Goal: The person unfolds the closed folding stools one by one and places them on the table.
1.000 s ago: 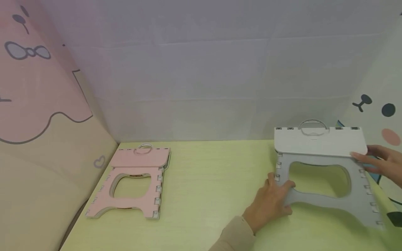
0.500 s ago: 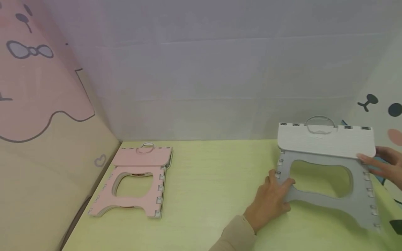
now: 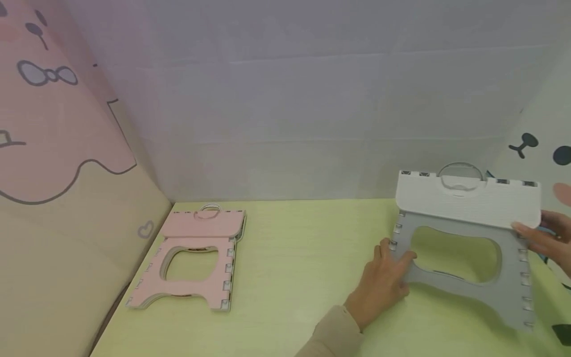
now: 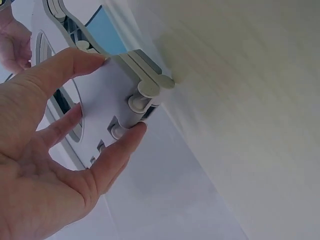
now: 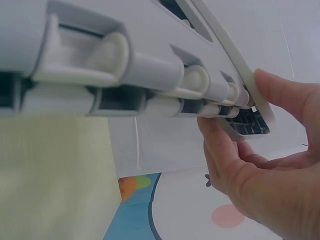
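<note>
A folded step stool [image 3: 508, 297], grey with a white top flap [image 3: 466, 201] and a thin carry handle, leans slightly clockwise at the right of the head view. My left hand [image 3: 379, 282] grips the edge of its left leg, thumb on the front face. In the left wrist view, that hand's fingers [image 4: 112, 155] wrap the hinged side edge near a corner. My right hand [image 3: 548, 243] pinches the lower right end of the flap. The right wrist view shows the thumb [image 5: 282, 92] on the flap and the other fingers behind the hinged edge.
A folded pink step stool [image 3: 183, 287] lies on the left part of the yellow-green table [image 3: 303, 263]. A pale sheet [image 3: 285, 109] hangs behind the table. Printed cartoon panels stand on both sides, the left one [image 3: 76, 124] pink and cream.
The grey stool has turned a little clockwise, its top shifting right and its right leg moving inward. My right hand has moved right with the flap; the left keeps its grip.
</note>
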### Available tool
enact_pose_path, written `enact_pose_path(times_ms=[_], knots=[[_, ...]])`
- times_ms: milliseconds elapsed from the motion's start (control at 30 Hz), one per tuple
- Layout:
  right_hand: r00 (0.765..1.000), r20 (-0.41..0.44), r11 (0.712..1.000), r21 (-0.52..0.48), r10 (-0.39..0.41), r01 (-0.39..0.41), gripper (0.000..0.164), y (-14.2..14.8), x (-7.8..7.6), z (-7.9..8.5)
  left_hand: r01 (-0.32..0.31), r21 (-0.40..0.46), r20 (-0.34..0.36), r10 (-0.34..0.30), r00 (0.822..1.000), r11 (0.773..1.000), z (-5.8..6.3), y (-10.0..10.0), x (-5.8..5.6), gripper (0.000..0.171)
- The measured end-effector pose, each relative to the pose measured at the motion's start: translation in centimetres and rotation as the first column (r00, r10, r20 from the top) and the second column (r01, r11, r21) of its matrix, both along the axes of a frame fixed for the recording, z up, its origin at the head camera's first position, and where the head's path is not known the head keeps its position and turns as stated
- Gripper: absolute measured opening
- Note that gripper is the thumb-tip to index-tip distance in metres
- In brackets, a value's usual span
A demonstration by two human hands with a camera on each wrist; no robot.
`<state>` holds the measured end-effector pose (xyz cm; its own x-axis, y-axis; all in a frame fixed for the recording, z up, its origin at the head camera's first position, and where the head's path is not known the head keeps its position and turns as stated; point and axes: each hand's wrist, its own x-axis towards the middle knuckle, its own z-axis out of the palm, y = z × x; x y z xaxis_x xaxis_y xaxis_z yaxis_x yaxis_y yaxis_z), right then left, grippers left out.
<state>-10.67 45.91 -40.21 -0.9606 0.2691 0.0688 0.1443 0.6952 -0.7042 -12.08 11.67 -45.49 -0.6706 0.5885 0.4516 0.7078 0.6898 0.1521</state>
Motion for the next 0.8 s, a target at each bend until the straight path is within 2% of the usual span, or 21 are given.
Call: enact_pose_path(times_ms=[67, 167, 300, 400, 600, 667, 800], knots=[[1.0, -0.01, 1.0, 0.01, 0.004, -0.004, 0.084, 0.0, 0.1, -0.1, 0.003, 0.009, -0.019, -0.003, 1.0, 1.0, -0.1, -0.1, -0.1, 0.064], [0.997, -0.059, 0.999, 0.015, 0.05, -0.049, 0.078, 0.1, 0.2, -0.5, 0.008, 0.016, -0.031, -0.008, 1.0, 1.0, -0.2, -0.3, -0.3, 0.064], [0.98, -0.157, 0.99, -0.043, 0.126, -0.134, 0.068, 0.0, 0.0, -0.8, 0.005, 0.019, -0.033, -0.004, 0.999, 1.0, 0.0, -0.6, -0.4, 0.065], [0.975, -0.186, 0.988, -0.071, 0.121, -0.137, 0.067, -0.2, 0.1, -1.1, 0.002, 0.022, -0.03, -0.002, 1.0, 1.0, 0.1, -0.7, -0.5, 0.065], [0.99, -0.115, 0.994, -0.071, 0.077, -0.085, 0.07, -0.4, 0.9, -1.5, -0.006, 0.006, -0.035, 0.007, 0.999, 1.0, 0.0, -0.8, -0.9, 0.064], [0.986, -0.14, 0.988, -0.114, 0.087, -0.103, 0.072, -0.4, 1.0, -1.6, -0.009, 0.009, -0.031, 0.009, 0.999, 1.0, -0.1, -0.9, -1.1, 0.063], [0.963, -0.242, 0.976, -0.154, 0.115, -0.155, 0.075, -0.7, 1.0, -1.6, -0.013, 0.019, -0.013, 0.013, 1.0, 1.0, -0.1, -1.1, -1.4, 0.061]])
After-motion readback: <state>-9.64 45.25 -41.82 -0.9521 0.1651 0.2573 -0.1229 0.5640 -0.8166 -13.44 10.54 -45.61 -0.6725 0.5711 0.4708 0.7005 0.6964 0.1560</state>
